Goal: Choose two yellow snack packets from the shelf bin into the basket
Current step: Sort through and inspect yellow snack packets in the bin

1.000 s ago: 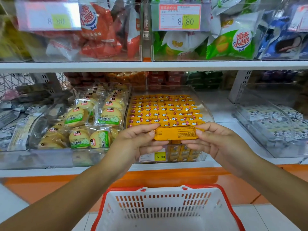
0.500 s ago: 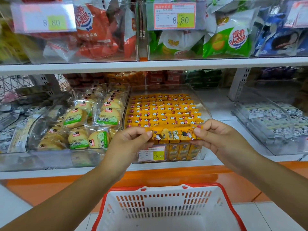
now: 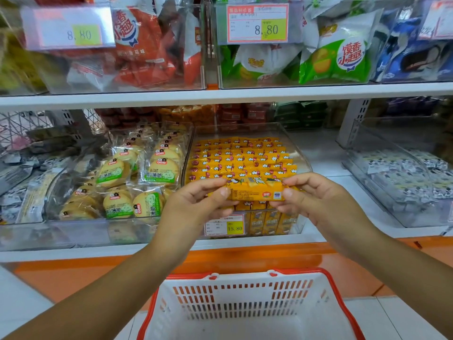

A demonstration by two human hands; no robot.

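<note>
Left hand [image 3: 196,204] and right hand [image 3: 316,200] pinched a yellow plastic snack packet [image 3: 256,192] by its ends, crosswise, beyond a red-rimmed white basket [image 3: 245,280]'s far rim.

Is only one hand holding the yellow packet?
No, the left hand and right hand each pinch an end of the packet.

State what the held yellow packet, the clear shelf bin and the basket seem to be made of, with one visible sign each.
The yellow packet: probably thin printed plastic film, glossy; light glints on it. The shelf bin: clear rigid plastic, perhaps acrylic; packets show through its walls. The basket: white moulded plastic, matte, with slotted walls and a red rim.
</note>
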